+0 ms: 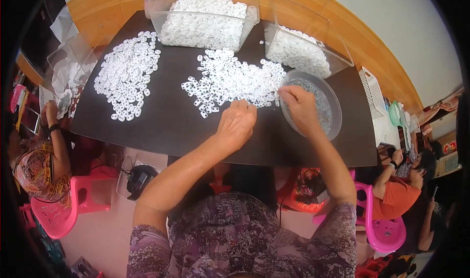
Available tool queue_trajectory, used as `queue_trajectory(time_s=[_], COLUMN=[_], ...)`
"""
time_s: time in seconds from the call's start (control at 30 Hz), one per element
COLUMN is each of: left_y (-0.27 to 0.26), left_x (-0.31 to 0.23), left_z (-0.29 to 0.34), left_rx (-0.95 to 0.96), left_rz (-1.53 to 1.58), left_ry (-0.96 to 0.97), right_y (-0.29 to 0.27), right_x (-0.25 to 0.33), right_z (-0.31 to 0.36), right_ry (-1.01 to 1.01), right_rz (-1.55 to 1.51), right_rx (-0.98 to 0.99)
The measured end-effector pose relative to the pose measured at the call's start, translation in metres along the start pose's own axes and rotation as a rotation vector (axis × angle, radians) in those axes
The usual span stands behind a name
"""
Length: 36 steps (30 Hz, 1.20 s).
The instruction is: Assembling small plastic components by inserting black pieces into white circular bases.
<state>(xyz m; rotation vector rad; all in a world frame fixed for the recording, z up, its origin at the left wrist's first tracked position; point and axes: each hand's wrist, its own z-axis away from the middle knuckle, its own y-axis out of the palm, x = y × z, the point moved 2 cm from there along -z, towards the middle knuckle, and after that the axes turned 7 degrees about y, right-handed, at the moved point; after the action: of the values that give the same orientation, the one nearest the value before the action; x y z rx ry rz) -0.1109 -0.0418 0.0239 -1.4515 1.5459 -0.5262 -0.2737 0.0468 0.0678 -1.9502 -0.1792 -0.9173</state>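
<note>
My left hand (237, 124) is closed, its fingertips bent at the near edge of a spread pile of small white plastic pieces (240, 79) with dark holes. Whatever it may hold is hidden beneath the fingers. Over the left rim of a round clear tub (335, 116), my right hand (301, 106) is closed in a pinch. Anything between its fingertips is too small to make out. Many thin, silvery metal pieces (320, 99) lie in the tub. To the left is a second heap of white oval pieces (128, 74), apart from both hands.
A clear bin (203, 25) full of white pieces stands at the dark table's (171, 101) far side. Another clear bin (298, 50) sits right of it, beside a pink-and-white bottle's (151, 1) opposite end. People sit left (41, 165) and right (399, 190) on pink chairs.
</note>
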Motion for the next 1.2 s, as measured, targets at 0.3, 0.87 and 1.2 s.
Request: queue_trajectory(time_s=[0.3, 0.87, 1.2], left_y=[0.001, -0.036, -0.053], left_x=[0.001, -0.01, -0.018], left_z=[0.003, 0.049, 0.055], left_rx=[0.048, -0.259, -0.273], left_rz=[0.202, 1.179, 0.716], left_ry=[-0.053, -0.574, -0.347], right_y=[-0.002, 0.054, 0.062], right_x=[0.006, 0.044, 0.05], right_z=[0.018, 0.079, 0.08], right_ry=[-0.096, 0.231, 0.321], right_rz=[0.031, -0.593, -0.697], right_rx=[-0.121, 0.17, 0.269])
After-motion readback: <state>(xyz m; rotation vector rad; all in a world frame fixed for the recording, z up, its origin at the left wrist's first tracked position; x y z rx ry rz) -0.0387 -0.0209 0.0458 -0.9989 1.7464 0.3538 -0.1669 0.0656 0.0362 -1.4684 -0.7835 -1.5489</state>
